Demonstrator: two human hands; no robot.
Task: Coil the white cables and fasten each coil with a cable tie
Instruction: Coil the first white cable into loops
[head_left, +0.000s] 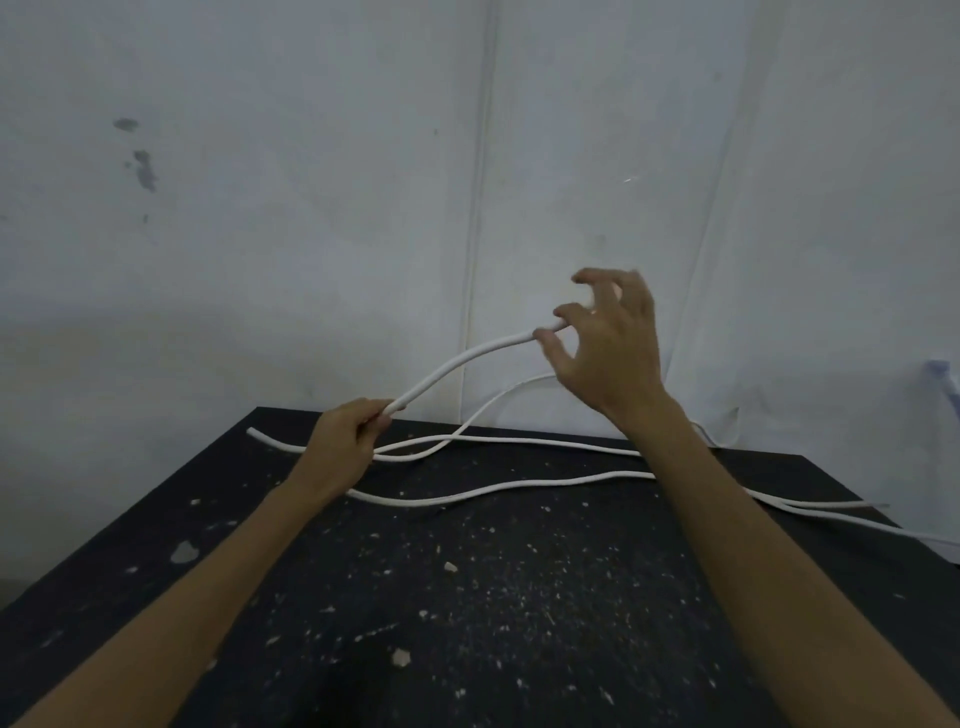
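Observation:
A white cable arches up from my left hand to my right hand. My left hand grips it in a fist just above the far part of the black table. Higher and to the right, my right hand holds the raised strand between thumb and forefinger, its other fingers spread and blurred. Behind that hand a strand drops back to the table. More white cable lies in long crossing runs on the table, one free end at the far left. No cable tie shows.
The table top is speckled with pale chips and dust. A pale sheeted wall stands right behind its far edge. Cable runs trail off the table's right side.

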